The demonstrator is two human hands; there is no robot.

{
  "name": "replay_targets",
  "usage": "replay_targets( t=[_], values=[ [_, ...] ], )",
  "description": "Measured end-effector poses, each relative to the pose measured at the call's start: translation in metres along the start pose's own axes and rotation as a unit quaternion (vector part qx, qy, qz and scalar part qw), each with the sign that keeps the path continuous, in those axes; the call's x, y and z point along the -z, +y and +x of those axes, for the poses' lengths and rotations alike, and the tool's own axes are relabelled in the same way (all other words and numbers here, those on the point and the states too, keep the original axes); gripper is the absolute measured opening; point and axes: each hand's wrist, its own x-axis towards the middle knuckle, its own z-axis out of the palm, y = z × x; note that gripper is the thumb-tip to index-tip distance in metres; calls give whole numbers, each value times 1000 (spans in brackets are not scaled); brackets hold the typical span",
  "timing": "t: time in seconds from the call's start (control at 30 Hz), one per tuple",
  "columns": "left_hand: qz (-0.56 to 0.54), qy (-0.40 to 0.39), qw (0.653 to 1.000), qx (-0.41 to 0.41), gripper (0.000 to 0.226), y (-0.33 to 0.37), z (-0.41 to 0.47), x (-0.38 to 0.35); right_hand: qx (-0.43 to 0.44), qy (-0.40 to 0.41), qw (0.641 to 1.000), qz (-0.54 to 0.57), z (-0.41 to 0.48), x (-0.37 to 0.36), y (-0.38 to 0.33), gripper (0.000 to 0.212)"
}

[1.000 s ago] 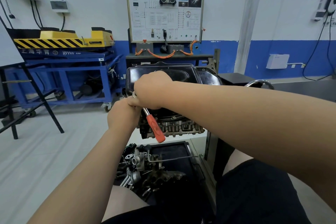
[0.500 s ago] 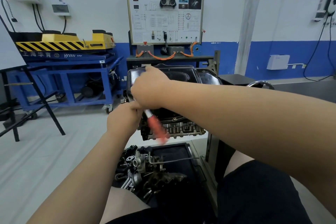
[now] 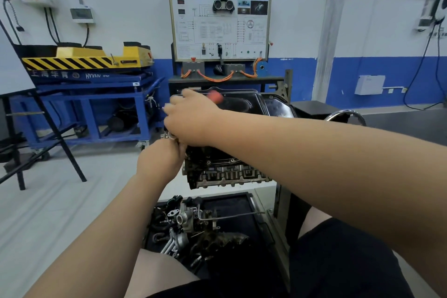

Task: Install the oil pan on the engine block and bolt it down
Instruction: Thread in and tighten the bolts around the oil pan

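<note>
The black oil pan (image 3: 244,101) sits on top of the engine block (image 3: 225,174), which hangs on a stand in front of me. My right hand (image 3: 191,116) grips a ratchet at the pan's near left corner; its blurred red handle (image 3: 215,97) sticks out past my fingers, pointing away over the pan. The silver ratchet head (image 3: 172,136) shows just below that hand. My left hand (image 3: 160,159) is curled around the ratchet's head end, right under my right hand. The bolt itself is hidden by both hands.
A black tray (image 3: 239,203) with several loose engine parts lies on the floor under the block. A blue cart (image 3: 96,101) with a yellow lift stands at the left, a wiring training board (image 3: 220,23) behind the engine, and a black easel leg (image 3: 60,138) at far left.
The ratchet's red handle swung from pointing down toward me to pointing up and away over the pan. My right hand rose with it; my left hand stayed at the head.
</note>
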Motion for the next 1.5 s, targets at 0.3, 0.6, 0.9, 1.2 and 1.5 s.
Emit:
replay_targets(
  t=[0.3, 0.6, 0.9, 1.2, 1.5],
  values=[
    [-6, -41, 999, 5, 31, 4, 7, -5, 16, -10, 1000, -5, -2, -6, 4, 25],
    [-21, -11, 1000, 7, 33, 6, 3, -3, -18, -22, 1000, 1, -4, -5, 4, 20],
    [-6, -63, 998, -1, 30, 1, 6, -1, -19, -39, 998, 45, 0, -6, -3, 19],
    [-45, -10, 999, -16, 33, 0, 4, 0, 0, 1, 1000, 15, 3, -4, 2, 16],
    [-35, -6, 999, -30, 37, 5, 6, -1, 33, -26, 999, 7, -1, -13, 8, 24]
  ],
)
